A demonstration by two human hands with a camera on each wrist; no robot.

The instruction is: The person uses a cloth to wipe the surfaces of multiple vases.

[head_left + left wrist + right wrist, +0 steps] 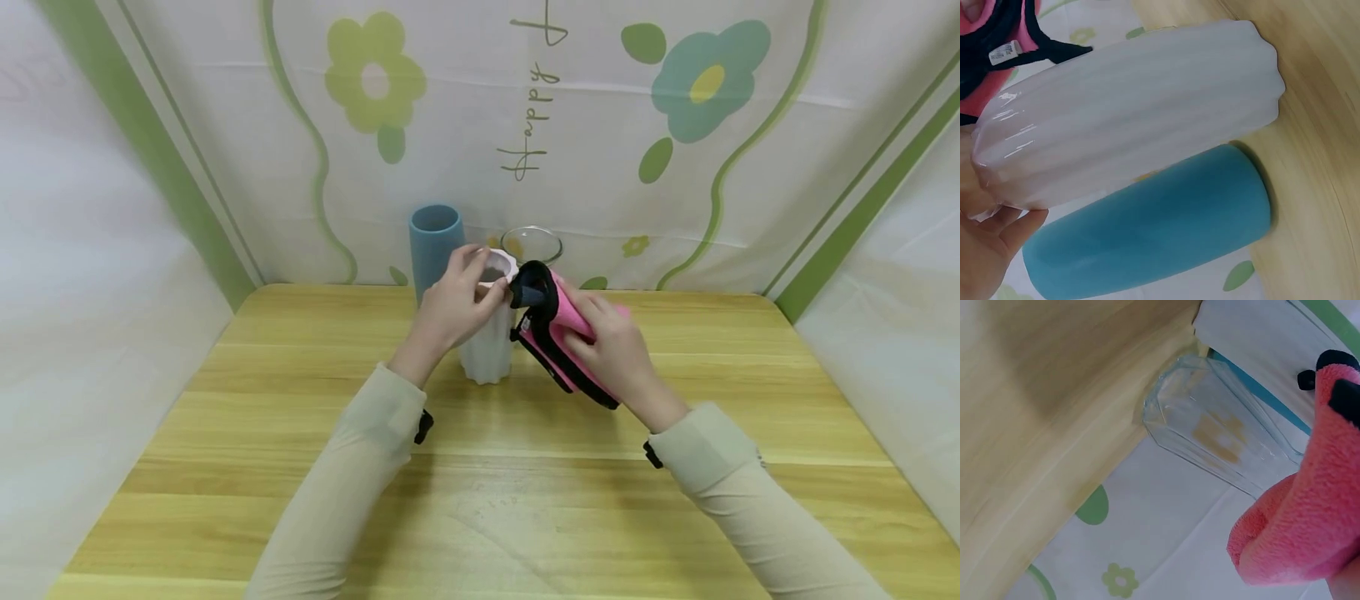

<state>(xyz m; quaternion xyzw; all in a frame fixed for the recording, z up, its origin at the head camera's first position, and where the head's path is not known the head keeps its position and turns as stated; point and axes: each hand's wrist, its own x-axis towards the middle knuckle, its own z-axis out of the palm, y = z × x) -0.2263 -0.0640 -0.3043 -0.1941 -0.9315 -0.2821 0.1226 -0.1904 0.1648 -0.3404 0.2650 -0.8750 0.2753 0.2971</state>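
Pale sleeves [341,492], worn with folded cuffs, are stretched across the wooden table [480,533] from the near side, and a black strap [424,426] is partly seen at the left wrist. The white vase [486,350] is held upright near the middle of the table by the left hand [456,304], whose fingers are curled over its rim. It is seen to be tall and slim, ridged lengthwise, with a scalloped rim and base; in the left wrist view its side is marked by bright streaks of gloss near the mouth. Just beside that rim, the pink cloth [570,310] is gripped by the right hand [611,346], and is tilted with its dark-lined mouth turned toward the vase. Its edges are bound in black, its pink side is shown as fleecy in the right wrist view, and a small white label [1005,52] is carried on the trim; whether the rim is touched by it cannot be told. The hands are kept apart, one at each thing. Behind the white vase, the blue vase [429,250] is stood upright to the left, and a clear glass [1204,422] with faceted sides is placed to the right, partly hidden by the cloth, near a flower-printed curtain [457,175].
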